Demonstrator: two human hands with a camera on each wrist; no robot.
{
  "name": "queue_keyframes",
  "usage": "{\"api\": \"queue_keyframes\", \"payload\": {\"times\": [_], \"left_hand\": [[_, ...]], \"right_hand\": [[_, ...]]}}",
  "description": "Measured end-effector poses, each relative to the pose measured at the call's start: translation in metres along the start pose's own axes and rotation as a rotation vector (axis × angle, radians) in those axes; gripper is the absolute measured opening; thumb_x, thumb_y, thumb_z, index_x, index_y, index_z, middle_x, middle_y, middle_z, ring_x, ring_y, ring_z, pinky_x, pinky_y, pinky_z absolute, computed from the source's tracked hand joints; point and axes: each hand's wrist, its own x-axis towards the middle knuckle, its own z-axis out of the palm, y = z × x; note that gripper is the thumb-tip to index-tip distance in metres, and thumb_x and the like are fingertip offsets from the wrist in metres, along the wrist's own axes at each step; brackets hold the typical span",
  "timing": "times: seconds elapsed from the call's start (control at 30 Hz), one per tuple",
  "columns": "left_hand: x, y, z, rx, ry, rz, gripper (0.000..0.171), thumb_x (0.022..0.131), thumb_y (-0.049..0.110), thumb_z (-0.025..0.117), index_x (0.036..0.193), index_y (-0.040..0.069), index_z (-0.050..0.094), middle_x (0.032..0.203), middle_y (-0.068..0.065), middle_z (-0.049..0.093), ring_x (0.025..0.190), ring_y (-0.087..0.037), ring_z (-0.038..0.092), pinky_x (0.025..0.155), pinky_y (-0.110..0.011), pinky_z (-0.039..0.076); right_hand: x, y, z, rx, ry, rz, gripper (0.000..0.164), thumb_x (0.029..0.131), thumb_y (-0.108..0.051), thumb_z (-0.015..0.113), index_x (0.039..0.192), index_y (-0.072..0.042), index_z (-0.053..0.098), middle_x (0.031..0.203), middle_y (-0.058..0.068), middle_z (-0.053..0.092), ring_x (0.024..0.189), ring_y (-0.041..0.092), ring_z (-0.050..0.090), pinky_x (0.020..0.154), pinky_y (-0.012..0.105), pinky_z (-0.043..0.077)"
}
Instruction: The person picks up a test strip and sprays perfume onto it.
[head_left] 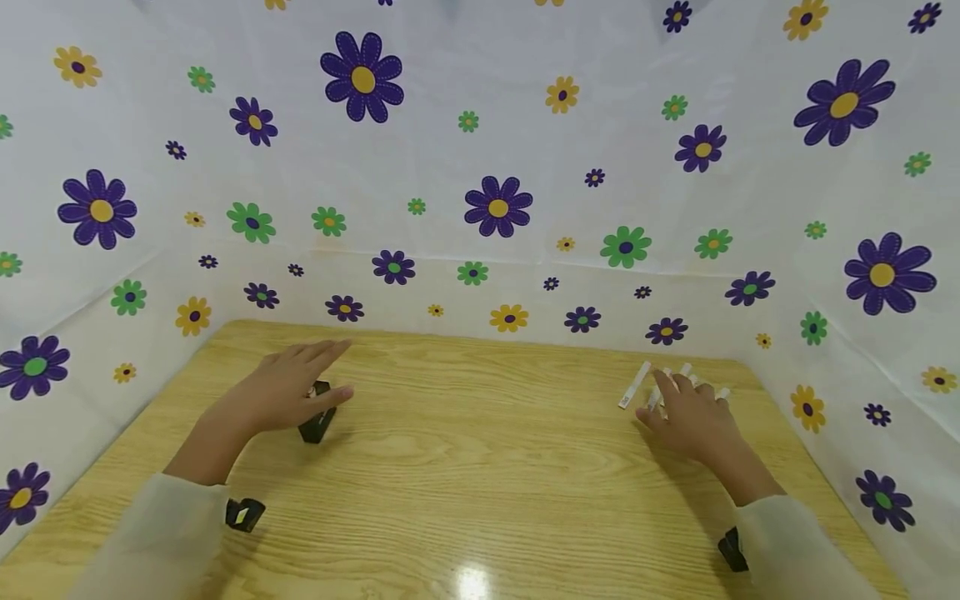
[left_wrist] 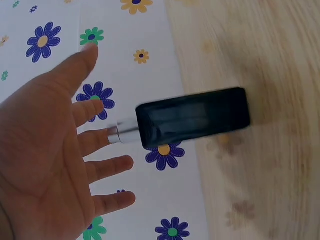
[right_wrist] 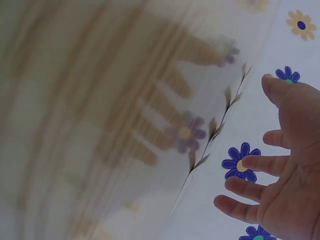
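Note:
My left hand (head_left: pixel 273 390) is beside a dark rectangular bottle (head_left: pixel 316 427) that stands on the left of the table and is partly hidden behind the hand. In the left wrist view the bottle (left_wrist: pixel 192 117) shows a silver neck near the spread fingers of the left hand (left_wrist: pixel 45 150), which do not wrap round it. On the right, several white paper strips (head_left: pixel 634 386) lie on the wood, some covered by my right hand (head_left: pixel 693 421). Its fingers extend over them; whether they touch is unclear. The right wrist view has the right hand (right_wrist: pixel 295 165) with fingers apart, holding nothing.
A light wooden table (head_left: pixel 480 450) spans the front. White flower-patterned cloth (head_left: pixel 450 150) rises behind it and on both sides. Below the sleeves sit dark wrist pieces (head_left: pixel 245 515). The right wrist view shows a hand's shadow or reflection on the tabletop (right_wrist: pixel 65 100).

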Motion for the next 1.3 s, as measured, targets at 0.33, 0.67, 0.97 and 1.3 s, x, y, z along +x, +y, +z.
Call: {"api": "queue_keyframes", "payload": {"times": [0.33,0.67,0.97,1.3], "left_hand": [[-0.01,-0.026,0.007,-0.054,-0.018,-0.004,0.098,0.089,0.069,0.066,0.162,0.016,0.028,0.159,-0.023,0.037,0.138,-0.055,0.039,0.101,-0.074,0.035],[-0.019,-0.046,0.021,-0.145,-0.082,-0.042,0.118,0.069,0.074,0.08,0.16,0.013,0.034,0.158,-0.026,0.037,0.14,-0.055,0.035,0.104,-0.071,0.034],[-0.018,-0.055,0.024,-0.234,-0.11,-0.035,0.111,0.063,0.065,0.089,0.15,0.008,0.049,0.153,-0.027,0.042,0.138,-0.056,0.037,0.105,-0.071,0.034],[-0.013,-0.057,0.027,-0.245,-0.135,-0.061,0.11,0.064,0.064,0.089,0.147,0.003,0.051,0.152,-0.029,0.043,0.138,-0.056,0.037,0.106,-0.069,0.034]], "right_hand": [[-0.015,0.023,0.0,-0.018,-0.012,0.004,0.079,0.104,-0.05,0.052,0.153,0.009,0.032,0.14,0.043,0.043,0.12,0.07,0.04,0.085,0.075,0.042],[-0.025,0.034,-0.002,0.044,-0.024,0.003,0.082,0.105,-0.049,0.053,0.149,0.016,0.031,0.132,0.05,0.042,0.113,0.07,0.045,0.08,0.072,0.046],[-0.025,0.043,-0.004,0.184,-0.038,0.004,0.081,0.102,-0.04,0.063,0.144,0.022,0.031,0.129,0.054,0.041,0.113,0.069,0.048,0.09,0.071,0.044],[-0.023,0.045,-0.008,0.364,-0.08,0.125,0.087,0.1,-0.038,0.066,0.145,0.024,0.025,0.112,0.043,0.061,0.101,0.056,0.062,0.083,0.062,0.051]]}}
